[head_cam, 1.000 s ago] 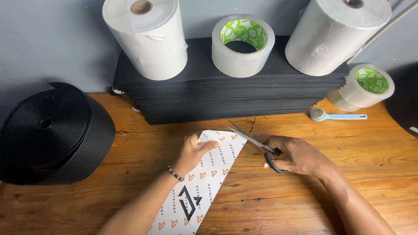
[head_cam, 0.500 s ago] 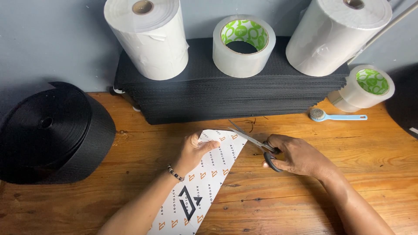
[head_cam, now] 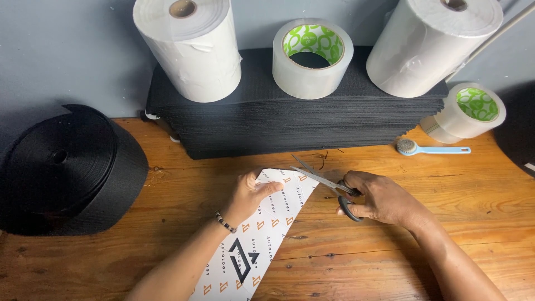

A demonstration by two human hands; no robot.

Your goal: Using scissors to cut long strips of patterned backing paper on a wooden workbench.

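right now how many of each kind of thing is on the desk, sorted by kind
white paper rolls: 2
clear tape rolls: 2
black strap roll: 1
stack of black sheets: 1
scissors: 1, in the right hand
printed white sheet: 1, under the left hand
small blue brush: 1
total: 9

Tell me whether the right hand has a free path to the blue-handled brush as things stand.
Probably yes: the blue-handled brush lies on bare wooden table beyond the right hand with nothing between them, though that hand holds the scissors.
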